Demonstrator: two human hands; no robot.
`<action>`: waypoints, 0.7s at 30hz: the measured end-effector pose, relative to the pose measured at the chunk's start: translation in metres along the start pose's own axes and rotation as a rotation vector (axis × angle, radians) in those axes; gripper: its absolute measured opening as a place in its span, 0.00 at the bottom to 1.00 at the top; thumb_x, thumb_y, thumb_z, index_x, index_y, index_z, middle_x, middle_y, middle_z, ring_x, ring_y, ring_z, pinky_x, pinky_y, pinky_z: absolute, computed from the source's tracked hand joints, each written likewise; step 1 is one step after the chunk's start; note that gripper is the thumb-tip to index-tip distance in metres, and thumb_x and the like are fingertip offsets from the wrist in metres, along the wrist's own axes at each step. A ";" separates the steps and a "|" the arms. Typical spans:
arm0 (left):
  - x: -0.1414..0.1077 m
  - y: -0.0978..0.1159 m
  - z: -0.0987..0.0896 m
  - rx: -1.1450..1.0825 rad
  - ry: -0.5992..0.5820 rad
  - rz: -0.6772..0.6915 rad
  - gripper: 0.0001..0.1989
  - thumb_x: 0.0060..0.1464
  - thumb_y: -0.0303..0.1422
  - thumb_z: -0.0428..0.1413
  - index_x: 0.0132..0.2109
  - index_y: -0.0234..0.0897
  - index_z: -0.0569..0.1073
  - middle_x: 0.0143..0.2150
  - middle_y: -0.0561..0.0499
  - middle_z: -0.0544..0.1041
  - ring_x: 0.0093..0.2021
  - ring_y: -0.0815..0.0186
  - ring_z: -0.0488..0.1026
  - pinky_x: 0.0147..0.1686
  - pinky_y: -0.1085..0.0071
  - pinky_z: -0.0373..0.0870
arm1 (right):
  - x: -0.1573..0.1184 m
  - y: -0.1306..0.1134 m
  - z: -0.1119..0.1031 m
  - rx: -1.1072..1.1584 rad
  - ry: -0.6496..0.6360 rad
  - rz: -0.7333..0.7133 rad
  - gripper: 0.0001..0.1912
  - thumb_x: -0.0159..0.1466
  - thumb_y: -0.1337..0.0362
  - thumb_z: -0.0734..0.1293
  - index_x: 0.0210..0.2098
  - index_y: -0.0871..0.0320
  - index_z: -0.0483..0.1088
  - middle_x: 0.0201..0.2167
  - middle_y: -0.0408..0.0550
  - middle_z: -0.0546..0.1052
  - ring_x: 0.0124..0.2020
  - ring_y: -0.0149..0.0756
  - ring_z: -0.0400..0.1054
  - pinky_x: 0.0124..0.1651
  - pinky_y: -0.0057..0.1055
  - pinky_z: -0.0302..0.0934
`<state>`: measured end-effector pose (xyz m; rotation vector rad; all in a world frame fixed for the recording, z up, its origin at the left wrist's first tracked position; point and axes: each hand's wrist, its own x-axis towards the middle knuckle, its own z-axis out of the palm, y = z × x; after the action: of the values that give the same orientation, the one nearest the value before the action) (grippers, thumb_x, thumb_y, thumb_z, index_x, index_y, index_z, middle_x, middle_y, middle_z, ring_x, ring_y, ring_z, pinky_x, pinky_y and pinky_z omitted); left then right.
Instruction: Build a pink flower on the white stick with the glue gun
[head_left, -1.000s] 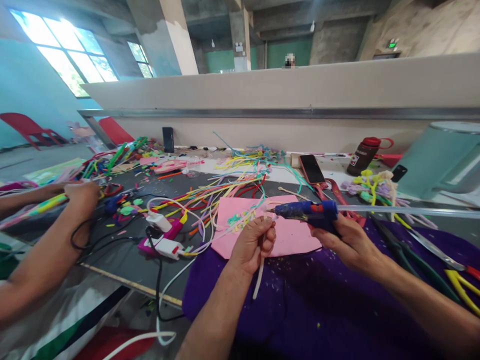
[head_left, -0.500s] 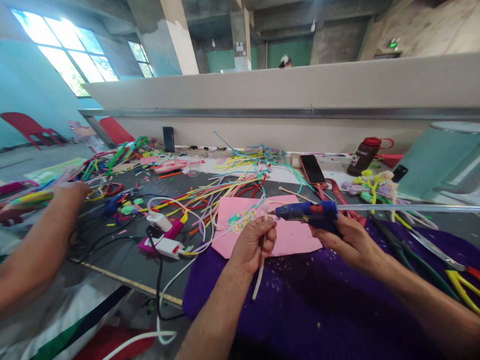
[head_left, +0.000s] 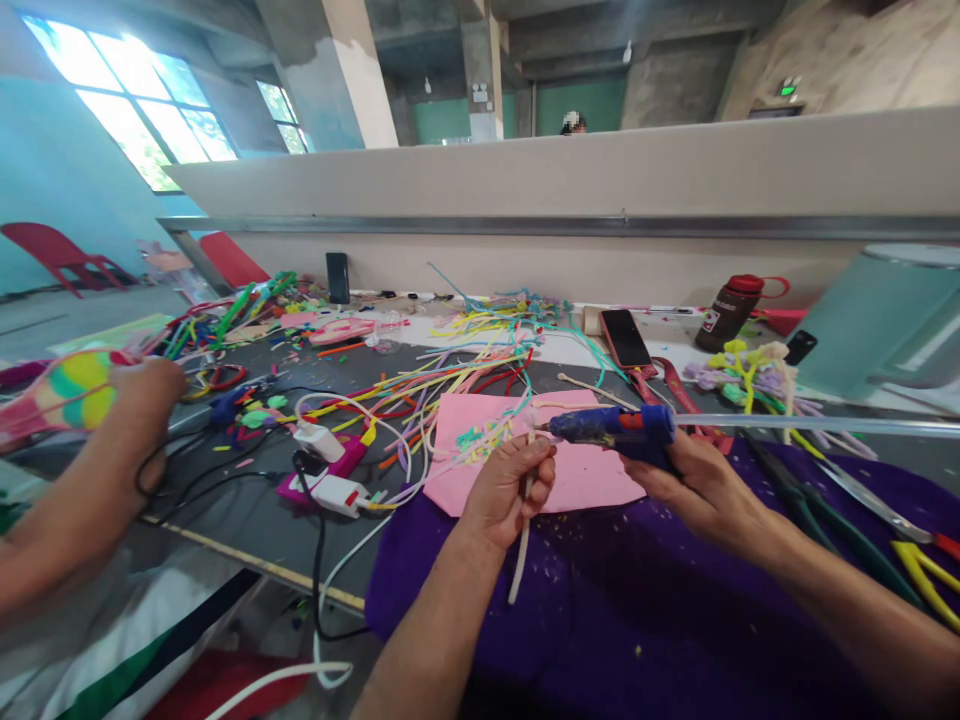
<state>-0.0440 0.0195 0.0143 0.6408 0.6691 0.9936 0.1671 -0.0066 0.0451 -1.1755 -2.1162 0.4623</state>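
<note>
My left hand (head_left: 511, 485) is closed round a cream fuzzy stem (head_left: 519, 560) whose lower end hangs below the fingers. The blue glue gun (head_left: 611, 424) is gripped in my right hand (head_left: 694, 480), its nozzle pointing left at the top of the stem, just above my left fingertips. A long clear glue stick (head_left: 810, 424) sticks out of its back. Beneath both hands lies a pink sheet (head_left: 600, 480) with small green and yellow pieces (head_left: 480, 440) on it. Whether the nozzle touches the stem is too small to tell.
Purple cloth (head_left: 600, 610) covers the near table. Colourful stems (head_left: 420, 380) and a power strip (head_left: 337, 490) lie left. Pliers (head_left: 817, 510), scissors (head_left: 870, 500), a phone (head_left: 625, 338), a bottle (head_left: 727, 312) and a teal jug (head_left: 885, 320) stand or lie right. Another person's hand (head_left: 150, 390) is at far left.
The other person's hand at far left has turned and raised a colourful striped item into view. My hands and the glue gun have barely moved.
</note>
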 end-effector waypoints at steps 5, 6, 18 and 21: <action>-0.001 0.001 0.001 -0.005 -0.007 -0.011 0.09 0.42 0.32 0.59 0.26 0.30 0.68 0.17 0.56 0.69 0.10 0.81 0.58 0.05 0.86 0.45 | -0.001 0.002 0.000 0.032 0.008 0.023 0.08 0.61 0.60 0.59 0.35 0.59 0.62 0.25 0.43 0.67 0.26 0.32 0.60 0.28 0.28 0.56; -0.001 0.001 0.001 -0.002 -0.008 -0.009 0.09 0.42 0.32 0.59 0.26 0.30 0.68 0.17 0.56 0.69 0.10 0.81 0.57 0.05 0.86 0.44 | -0.001 0.003 0.000 0.035 0.010 0.027 0.08 0.61 0.60 0.59 0.35 0.59 0.62 0.25 0.43 0.67 0.26 0.32 0.60 0.28 0.28 0.56; 0.000 0.000 0.001 0.045 -0.017 -0.012 0.10 0.42 0.33 0.59 0.28 0.32 0.66 0.17 0.57 0.68 0.09 0.82 0.55 0.06 0.86 0.40 | -0.003 0.006 0.001 0.107 0.077 0.045 0.09 0.61 0.60 0.60 0.35 0.59 0.66 0.25 0.43 0.67 0.24 0.30 0.60 0.25 0.26 0.55; 0.000 -0.001 0.001 0.071 -0.013 0.000 0.10 0.43 0.34 0.58 0.27 0.32 0.66 0.17 0.57 0.69 0.09 0.82 0.55 0.06 0.85 0.40 | 0.000 0.012 0.001 0.159 0.094 0.115 0.12 0.61 0.58 0.59 0.29 0.60 0.68 0.21 0.44 0.67 0.22 0.30 0.60 0.24 0.26 0.54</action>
<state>-0.0432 0.0189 0.0142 0.7088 0.6957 0.9682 0.1735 0.0000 0.0372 -1.2072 -1.9021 0.6046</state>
